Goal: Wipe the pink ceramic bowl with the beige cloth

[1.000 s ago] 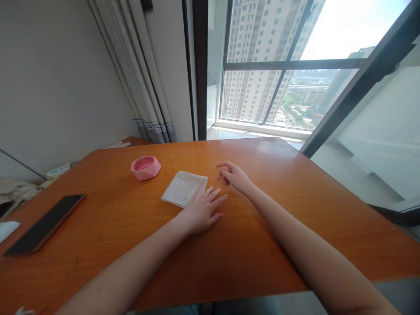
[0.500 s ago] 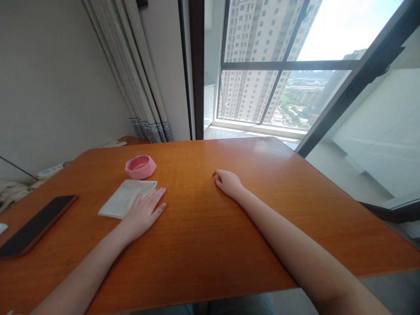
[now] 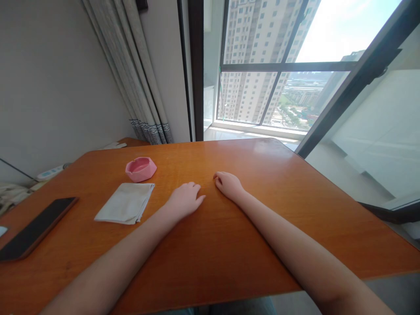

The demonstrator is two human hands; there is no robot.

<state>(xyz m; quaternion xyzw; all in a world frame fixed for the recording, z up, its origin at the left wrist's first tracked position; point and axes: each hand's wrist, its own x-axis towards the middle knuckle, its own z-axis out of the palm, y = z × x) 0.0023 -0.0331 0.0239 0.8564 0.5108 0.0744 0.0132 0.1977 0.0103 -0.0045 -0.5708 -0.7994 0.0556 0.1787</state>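
Note:
My left hand (image 3: 184,199) is over the middle of the wooden table (image 3: 203,245), palm down, with its thumb apart from the fingers and nothing in it. A short way to its right, my right hand (image 3: 229,185) rests on the tabletop, its fingers curled in and nothing showing in them. The two hands do not touch. To the left of my left hand lies a folded white cloth (image 3: 124,203), flat on the wood. Just behind the cloth stands a pink angular ashtray (image 3: 141,170).
A long dark flat pad (image 3: 37,229) lies at the table's left side, with a white object (image 3: 2,230) cut off by the frame beside it. A power strip (image 3: 50,172) sits past the left edge. Behind are a grey curtain (image 3: 144,87) and a large window (image 3: 262,96).
My left hand has come off the cloth and moved right, towards my right hand. The cloth now lies fully uncovered, shifted slightly left and nearer. My right hand has stayed in place.

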